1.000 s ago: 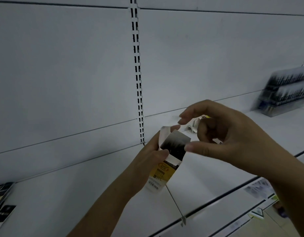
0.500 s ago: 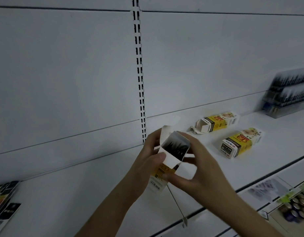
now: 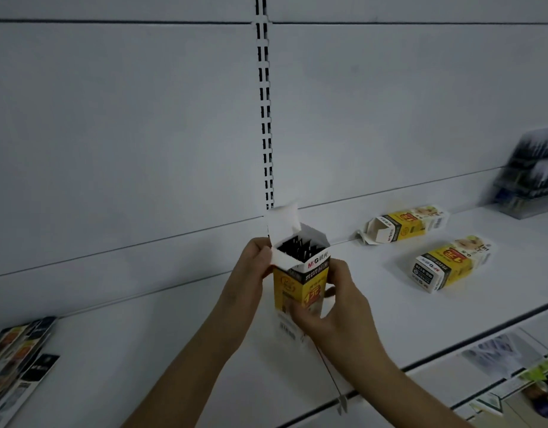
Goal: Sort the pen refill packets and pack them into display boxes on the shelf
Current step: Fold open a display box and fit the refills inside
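Note:
A yellow and white refill box [image 3: 300,282] stands upright over the white shelf [image 3: 174,350], its top flaps open and dark refill ends showing inside. My left hand [image 3: 251,273] grips its left side near the top flap. Fingers and thumb of my right hand [image 3: 331,307] curl round its lower right side. Two more yellow boxes lie on their sides to the right: one with open end flaps [image 3: 405,224] by the back wall, one closed [image 3: 448,263] nearer the front.
A slotted upright [image 3: 265,112] runs down the back wall. Flat packets [image 3: 16,359] lie at the shelf's left end. A blurred dark display rack [image 3: 535,177] stands far right. Price strips and products [image 3: 541,390] show on the lower shelf.
The box has been brought upright and lowered toward the shelf. My right hand came down from above the box top and now holds its lower side.

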`<state>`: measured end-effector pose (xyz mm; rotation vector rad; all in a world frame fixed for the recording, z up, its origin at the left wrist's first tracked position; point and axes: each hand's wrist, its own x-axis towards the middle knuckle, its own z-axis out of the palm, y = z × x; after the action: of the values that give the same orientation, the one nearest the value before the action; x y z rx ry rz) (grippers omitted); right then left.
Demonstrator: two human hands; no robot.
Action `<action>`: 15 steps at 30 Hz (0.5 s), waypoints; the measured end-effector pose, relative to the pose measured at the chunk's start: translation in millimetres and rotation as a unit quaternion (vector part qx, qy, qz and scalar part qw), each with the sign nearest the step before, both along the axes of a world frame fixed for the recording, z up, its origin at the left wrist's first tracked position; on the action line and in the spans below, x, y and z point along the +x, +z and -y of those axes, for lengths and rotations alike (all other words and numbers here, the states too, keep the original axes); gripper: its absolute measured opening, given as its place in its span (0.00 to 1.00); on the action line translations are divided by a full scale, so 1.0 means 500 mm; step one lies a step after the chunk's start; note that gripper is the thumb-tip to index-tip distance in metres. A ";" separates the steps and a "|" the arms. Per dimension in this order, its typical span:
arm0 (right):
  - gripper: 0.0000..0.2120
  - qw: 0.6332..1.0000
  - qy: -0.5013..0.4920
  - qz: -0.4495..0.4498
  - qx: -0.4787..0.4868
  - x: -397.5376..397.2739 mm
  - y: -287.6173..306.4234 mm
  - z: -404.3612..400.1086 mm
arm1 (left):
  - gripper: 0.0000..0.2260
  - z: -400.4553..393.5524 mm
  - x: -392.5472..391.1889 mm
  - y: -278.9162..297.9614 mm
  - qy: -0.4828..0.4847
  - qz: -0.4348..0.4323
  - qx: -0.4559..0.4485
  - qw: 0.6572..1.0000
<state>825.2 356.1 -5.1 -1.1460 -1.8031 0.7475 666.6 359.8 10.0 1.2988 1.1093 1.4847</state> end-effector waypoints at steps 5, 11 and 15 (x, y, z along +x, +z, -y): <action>0.23 0.998 -0.011 -0.010 0.064 0.024 0.015 -0.050 | 0.30 0.035 -0.136 -0.099 0.058 -0.441 -0.036 0.895; 0.35 0.964 -0.027 0.239 0.110 0.050 0.054 -0.150 | 0.36 0.052 -0.220 -0.201 0.141 -0.617 -0.100 0.768; 0.38 0.904 0.017 0.423 0.062 0.054 0.049 -0.199 | 0.33 0.058 -0.209 -0.195 0.160 -0.613 -0.084 0.769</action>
<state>852.4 455.8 19.6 -1.4807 -2.5326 0.1145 562.2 330.7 -87.6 2.0574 2.3027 0.5299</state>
